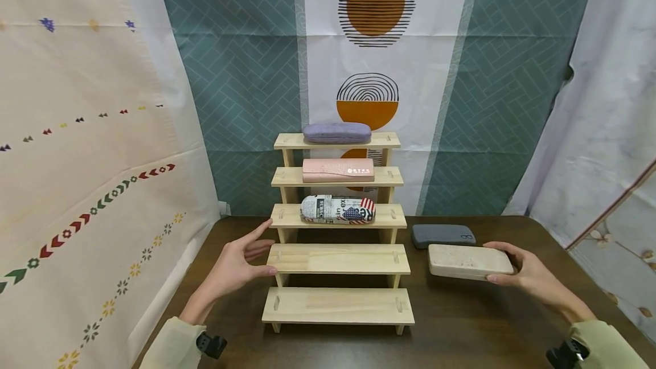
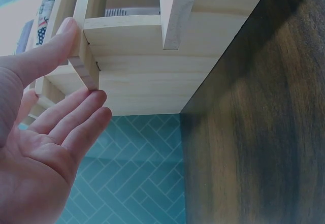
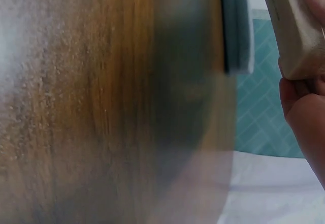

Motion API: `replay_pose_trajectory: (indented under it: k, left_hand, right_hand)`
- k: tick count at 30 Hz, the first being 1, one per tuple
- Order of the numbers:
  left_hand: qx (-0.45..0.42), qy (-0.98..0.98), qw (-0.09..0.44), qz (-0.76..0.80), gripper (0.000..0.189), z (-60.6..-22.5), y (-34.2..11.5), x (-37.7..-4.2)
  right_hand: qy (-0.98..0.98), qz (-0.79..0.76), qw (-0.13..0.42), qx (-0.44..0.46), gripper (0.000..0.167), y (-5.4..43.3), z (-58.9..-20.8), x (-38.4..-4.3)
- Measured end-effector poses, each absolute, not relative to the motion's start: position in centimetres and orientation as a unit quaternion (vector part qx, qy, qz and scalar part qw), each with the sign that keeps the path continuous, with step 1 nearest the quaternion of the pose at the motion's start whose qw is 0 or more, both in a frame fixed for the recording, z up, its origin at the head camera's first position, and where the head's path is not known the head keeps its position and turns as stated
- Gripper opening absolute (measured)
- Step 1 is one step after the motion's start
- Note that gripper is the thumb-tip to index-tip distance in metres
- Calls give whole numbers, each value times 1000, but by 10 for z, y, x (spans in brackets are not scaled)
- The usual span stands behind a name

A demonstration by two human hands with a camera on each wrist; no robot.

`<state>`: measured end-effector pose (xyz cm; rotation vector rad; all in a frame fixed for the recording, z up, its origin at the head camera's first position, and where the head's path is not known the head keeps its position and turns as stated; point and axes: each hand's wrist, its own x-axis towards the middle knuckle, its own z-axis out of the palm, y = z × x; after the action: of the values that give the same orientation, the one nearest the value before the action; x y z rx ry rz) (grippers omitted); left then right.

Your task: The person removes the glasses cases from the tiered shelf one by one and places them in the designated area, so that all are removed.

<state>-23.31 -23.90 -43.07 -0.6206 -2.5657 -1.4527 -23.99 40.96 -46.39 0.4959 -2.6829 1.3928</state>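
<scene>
- Left hand [image 1: 233, 263], fingers extended and unclenched, touches the five-tier wooden stand [image 1: 338, 306] at its 9 o'clock side.
- Right hand [image 1: 535, 275] grasps the cream glasses case [image 1: 463, 262] at the stand's 3 o'clock.
- Gray glasses case [image 1: 442, 236] lies at the cream one's 11 o'clock.
- Purple case [image 1: 336, 133] tops the stand at 12 o'clock.

Prob. a staged tabletop set-up, home or studio unclear: dark wood table [image 1: 461, 323] screened w/ hung prints, i.e. cream cloth [image 1: 92, 147] on L, teal/white cloth [image 1: 236, 73] at back, pale cloth [image 1: 599, 130] on R, + stepped wooden rack [image 1: 338, 306] displaying cases [image 1: 338, 170].
</scene>
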Motion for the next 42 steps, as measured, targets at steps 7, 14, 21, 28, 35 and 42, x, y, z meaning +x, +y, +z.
replay_pose_trajectory:
  k: [7,14,21,28,35,42]
  left_hand:
    - [-204,-849,64,-484,104,-430,-238,-233]
    - [-203,-850,62,-482,104,-430,-239,-234]
    - [-205,-850,63,-481,103,-431,-239,-233]
    - [-206,-852,67,-477,103,-431,-239,-234]
    - [-205,-854,65,-473,104,-428,-238,-234]
    - [-205,-855,61,-472,104,-427,-238,-232]
  right_hand:
    - [-882,446,11,153,73,409,-473,-253]
    - [-881,451,-4,144,75,407,-477,-265]
    - [-874,466,-19,140,75,403,-483,-272]
    - [-877,456,-14,149,75,403,-485,-278]
    - [-890,430,-9,154,76,406,-487,-283]
    - [-916,359,25,176,74,411,-491,-287]
